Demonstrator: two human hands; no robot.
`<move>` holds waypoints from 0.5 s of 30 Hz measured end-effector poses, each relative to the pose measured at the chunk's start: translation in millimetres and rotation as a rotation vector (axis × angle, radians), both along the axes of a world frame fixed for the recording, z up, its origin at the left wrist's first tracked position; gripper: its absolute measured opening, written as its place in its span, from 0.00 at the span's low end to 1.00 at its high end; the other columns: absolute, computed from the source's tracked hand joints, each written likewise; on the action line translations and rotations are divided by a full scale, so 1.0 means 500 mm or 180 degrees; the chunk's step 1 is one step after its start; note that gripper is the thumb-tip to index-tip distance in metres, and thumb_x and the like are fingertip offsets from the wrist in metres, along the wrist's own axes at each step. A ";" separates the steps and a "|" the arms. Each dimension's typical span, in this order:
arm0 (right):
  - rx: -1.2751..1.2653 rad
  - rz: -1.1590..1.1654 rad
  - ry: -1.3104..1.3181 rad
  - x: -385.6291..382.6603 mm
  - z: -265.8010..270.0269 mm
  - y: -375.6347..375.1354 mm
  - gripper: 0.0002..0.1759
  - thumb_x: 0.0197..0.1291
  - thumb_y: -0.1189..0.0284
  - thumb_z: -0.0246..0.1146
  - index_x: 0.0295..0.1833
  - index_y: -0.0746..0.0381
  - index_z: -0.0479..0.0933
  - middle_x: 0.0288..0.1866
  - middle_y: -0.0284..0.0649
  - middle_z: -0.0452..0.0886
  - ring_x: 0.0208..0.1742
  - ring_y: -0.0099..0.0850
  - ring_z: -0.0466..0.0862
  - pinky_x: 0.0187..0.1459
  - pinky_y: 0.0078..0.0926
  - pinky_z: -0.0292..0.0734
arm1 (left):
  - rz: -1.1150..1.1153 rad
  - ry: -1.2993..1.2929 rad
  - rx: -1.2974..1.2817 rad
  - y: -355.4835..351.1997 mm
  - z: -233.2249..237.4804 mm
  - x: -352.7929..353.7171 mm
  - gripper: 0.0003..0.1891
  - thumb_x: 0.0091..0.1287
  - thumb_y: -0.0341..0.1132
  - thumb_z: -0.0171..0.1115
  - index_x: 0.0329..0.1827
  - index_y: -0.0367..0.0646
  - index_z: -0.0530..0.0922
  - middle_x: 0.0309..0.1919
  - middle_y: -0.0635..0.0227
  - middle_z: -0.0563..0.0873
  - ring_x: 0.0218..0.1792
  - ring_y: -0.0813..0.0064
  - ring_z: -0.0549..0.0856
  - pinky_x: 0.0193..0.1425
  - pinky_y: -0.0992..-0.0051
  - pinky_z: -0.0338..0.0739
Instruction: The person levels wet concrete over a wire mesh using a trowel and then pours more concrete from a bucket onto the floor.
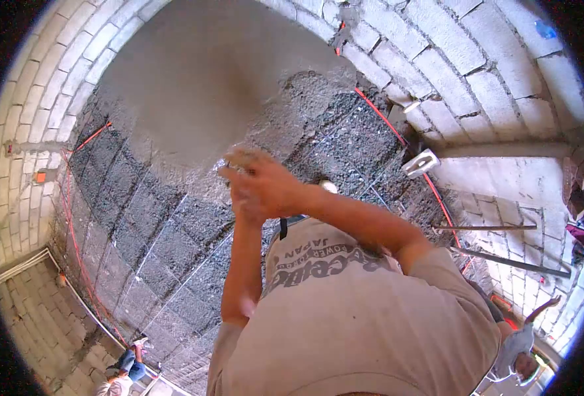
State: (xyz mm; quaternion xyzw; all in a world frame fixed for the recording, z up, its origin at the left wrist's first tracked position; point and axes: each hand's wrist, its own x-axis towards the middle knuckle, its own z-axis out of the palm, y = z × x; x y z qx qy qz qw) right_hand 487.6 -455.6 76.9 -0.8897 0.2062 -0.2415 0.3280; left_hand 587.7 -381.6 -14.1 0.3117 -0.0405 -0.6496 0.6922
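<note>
My left hand point(247, 206) and my right hand point(260, 173) meet in front of my chest, above the floor. The right one lies across the left, its fingers stretched out and partly apart. The left hand's fingers are mostly hidden behind it. No tool shows in either hand. Below them is a bed of dark gravel point(199, 231) crossed by thin bars or lines. Beyond the hands spreads smooth wet concrete point(173, 99), with a rough, lumpy edge point(298, 99). A dark blur covers its middle.
Block walls point(74, 66) curve around the floor. Orange-red tubing point(381, 112) runs along both sides. To the right are a pale box-shaped object point(421, 164), a white pipe end point(329, 187) and two long bars point(510, 261). One person point(124, 373) is at lower left, another point(519, 350) at lower right.
</note>
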 end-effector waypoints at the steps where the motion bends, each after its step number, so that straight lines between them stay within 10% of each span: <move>1: -0.0253 0.0160 0.0041 0.018 -0.022 0.006 0.34 0.57 0.55 0.62 0.66 0.58 0.66 0.69 0.49 0.64 0.70 0.50 0.61 0.68 0.45 0.57 | 0.0287 0.0363 -0.0366 -0.022 0.006 0.006 0.33 0.70 0.61 0.39 0.66 0.43 0.64 0.57 0.57 0.74 0.58 0.56 0.73 0.63 0.51 0.65; 4: -0.0613 0.0019 0.0616 0.018 -0.105 -0.031 0.34 0.60 0.47 0.53 0.67 0.54 0.65 0.67 0.48 0.67 0.68 0.48 0.65 0.65 0.48 0.61 | 0.0284 0.0885 -0.0191 0.000 0.072 0.034 0.37 0.67 0.65 0.39 0.66 0.43 0.64 0.57 0.56 0.74 0.59 0.54 0.72 0.63 0.49 0.65; 7: 0.0717 -0.0932 0.1618 -0.104 -0.231 -0.101 0.33 0.62 0.49 0.53 0.66 0.59 0.66 0.66 0.51 0.69 0.67 0.49 0.67 0.66 0.43 0.61 | -0.0149 0.0995 -0.0014 0.059 0.117 0.049 0.43 0.63 0.71 0.39 0.67 0.43 0.65 0.61 0.54 0.72 0.62 0.54 0.71 0.61 0.51 0.68; 12: 0.1047 -0.1573 0.2214 -0.425 -0.401 -0.112 0.31 0.58 0.49 0.60 0.54 0.66 0.76 0.54 0.56 0.77 0.59 0.48 0.75 0.60 0.39 0.69 | 0.0266 -0.1433 0.0796 0.148 0.021 0.140 0.31 0.71 0.56 0.46 0.62 0.36 0.69 0.60 0.53 0.75 0.59 0.60 0.75 0.59 0.62 0.71; 15: 0.1441 -0.1765 0.2159 -0.496 -0.324 -0.097 0.26 0.57 0.50 0.62 0.43 0.64 0.80 0.41 0.53 0.82 0.47 0.43 0.82 0.48 0.38 0.74 | 0.0734 -0.2011 0.1485 0.197 0.020 0.138 0.26 0.71 0.49 0.52 0.58 0.33 0.72 0.53 0.57 0.80 0.52 0.65 0.80 0.52 0.68 0.74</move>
